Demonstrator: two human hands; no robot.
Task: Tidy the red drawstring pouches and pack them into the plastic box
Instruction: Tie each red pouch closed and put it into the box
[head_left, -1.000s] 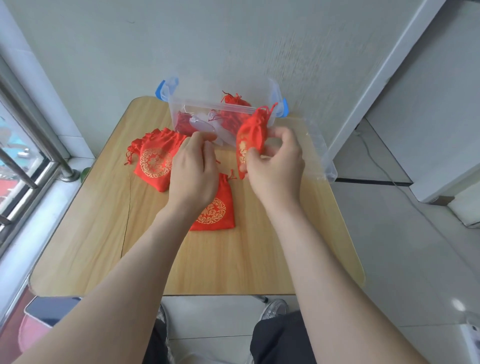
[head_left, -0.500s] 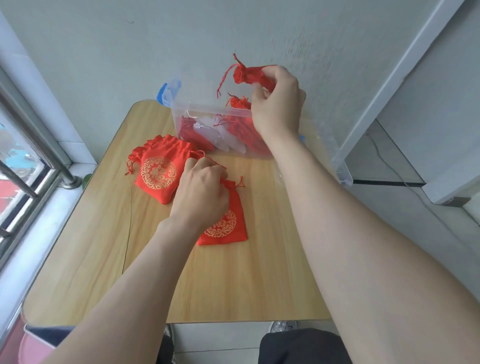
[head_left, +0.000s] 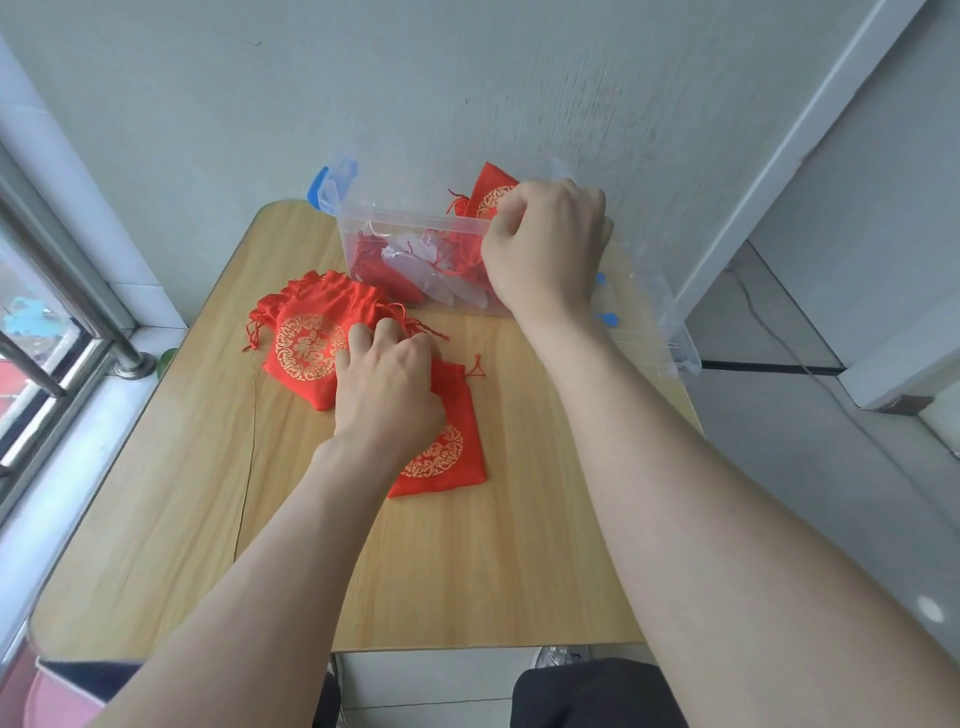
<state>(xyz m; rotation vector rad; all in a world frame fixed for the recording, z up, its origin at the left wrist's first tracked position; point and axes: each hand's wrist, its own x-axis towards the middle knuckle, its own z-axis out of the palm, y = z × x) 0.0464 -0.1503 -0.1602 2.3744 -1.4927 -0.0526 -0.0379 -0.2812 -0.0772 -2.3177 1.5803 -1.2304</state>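
A clear plastic box (head_left: 415, 221) with blue latches stands at the table's far edge and holds several red pouches. My right hand (head_left: 545, 244) reaches over the box's right end and grips a red drawstring pouch (head_left: 491, 192) with a gold emblem, partly inside the box. My left hand (head_left: 387, 384) lies with curled fingers on the top of a small red pouch (head_left: 447, 452) flat on the wooden table (head_left: 467, 571). A larger red pouch (head_left: 306, 343) sits just left of that hand.
The clear box lid (head_left: 649, 312) lies to the right of the box, over the table's right edge. A wall stands close behind the box. A window with metal bars (head_left: 47, 322) runs along the left side.
My right hand has lowered the pouch from above the box into its right end. My left hand stays on the small pouch on the table.
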